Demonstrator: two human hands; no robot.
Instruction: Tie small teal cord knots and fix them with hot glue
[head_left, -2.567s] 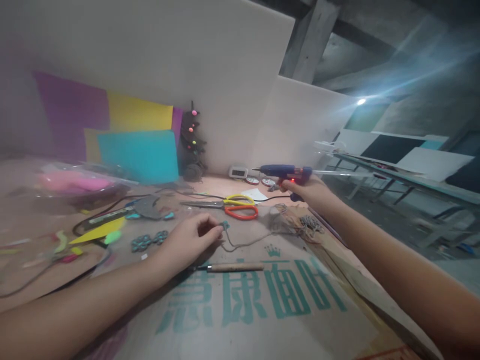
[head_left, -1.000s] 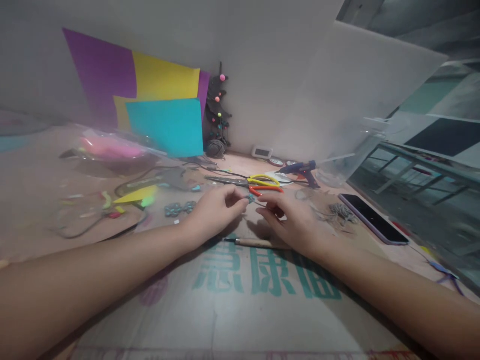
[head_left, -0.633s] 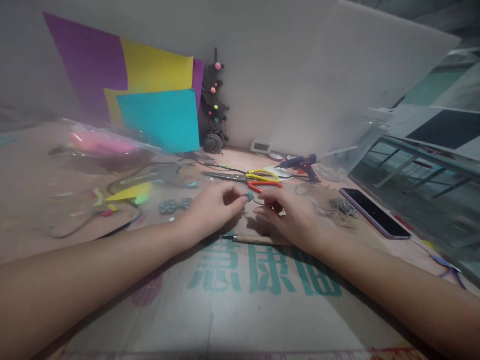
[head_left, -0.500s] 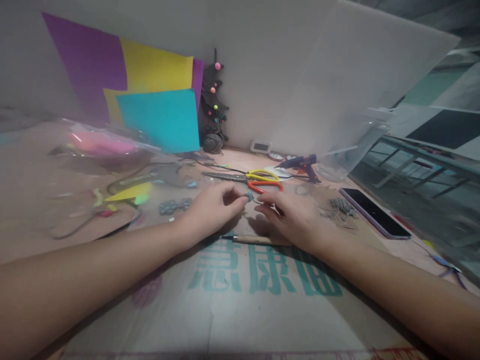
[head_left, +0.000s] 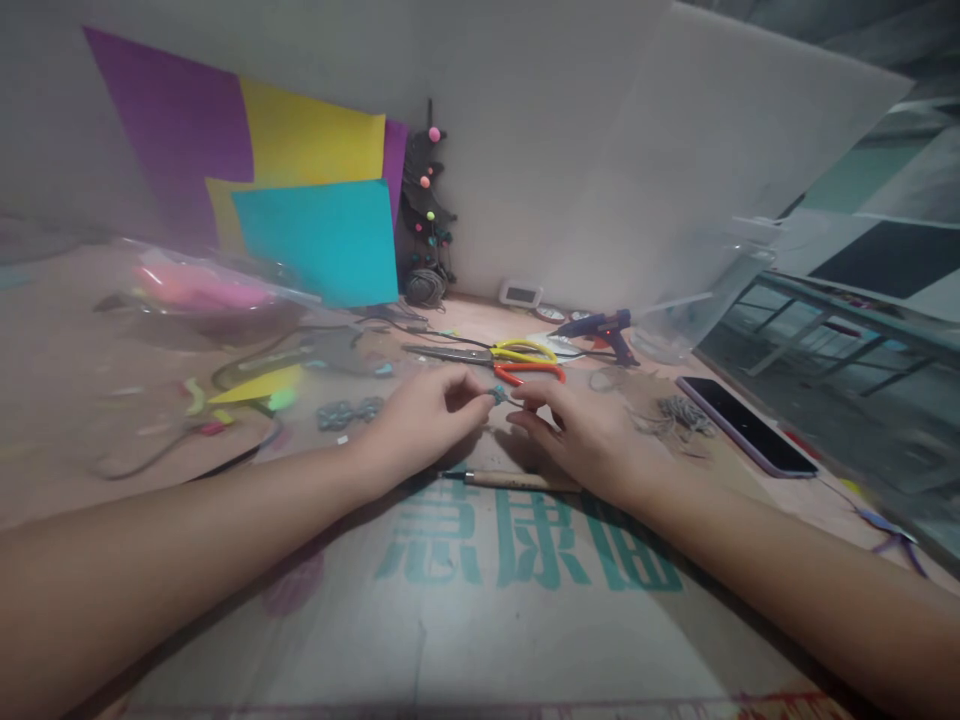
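Observation:
My left hand [head_left: 439, 415] pinches a small blue-green piece [head_left: 497, 394] between thumb and fingertips, at the middle of the table. Just to its right, my right hand [head_left: 577, 425] has thumb and fingers closed on a thin grey cord [head_left: 514, 403] that runs to the piece. A wooden-handled tool [head_left: 510, 481] lies below the hands on the printed board. Behind them are scissors [head_left: 525, 360] with one yellow and one red handle. Grey-blue flower-like pieces [head_left: 349, 413] rest left of my left hand.
A glue gun [head_left: 600, 330] stands behind the scissors. To the right lie a tangle of grey cord [head_left: 684, 415] and a phone [head_left: 746, 427]. Coloured sheets [head_left: 319, 245] lean at the back left, near a decorated dark tree shape [head_left: 427, 200]. A plastic-wrapped pink bundle [head_left: 202, 288] lies left.
The view has shifted very slightly. Both hands keep nearly the same pose around the small piece and cord.

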